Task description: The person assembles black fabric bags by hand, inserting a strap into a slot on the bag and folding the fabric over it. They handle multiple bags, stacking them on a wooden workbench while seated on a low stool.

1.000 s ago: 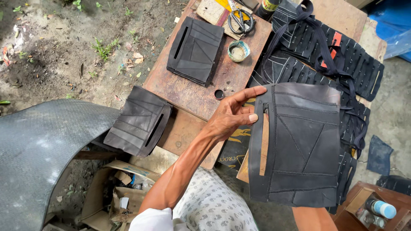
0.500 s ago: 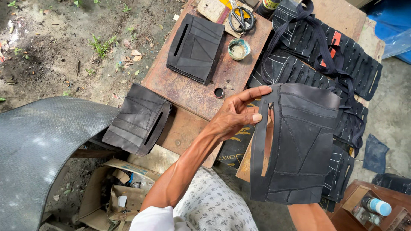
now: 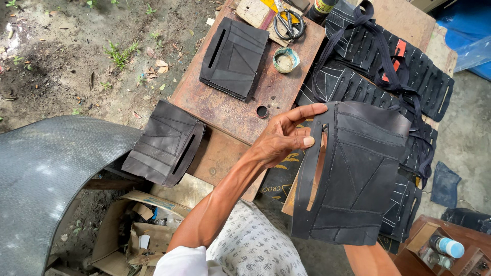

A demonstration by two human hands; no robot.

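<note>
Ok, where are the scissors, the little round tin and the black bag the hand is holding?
scissors point(image 3: 289, 24), head view, on the handle loops.
little round tin point(image 3: 285, 60), head view, on its pale inside.
black bag point(image 3: 358, 179), head view, on the middle of its stitched front.
left hand point(image 3: 283, 137), head view, on its back.

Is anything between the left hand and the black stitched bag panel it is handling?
Nothing visible. The left hand already touches the black panel at its upper slotted edge, thumb and fingers on it; the right hand is hidden behind the panel.

Black stitched panel point(image 3: 358, 179), flat and roughly rectangular, with diagonal seams and a long slot near its left edge, held upright in the air, top edge curling slightly
</note>
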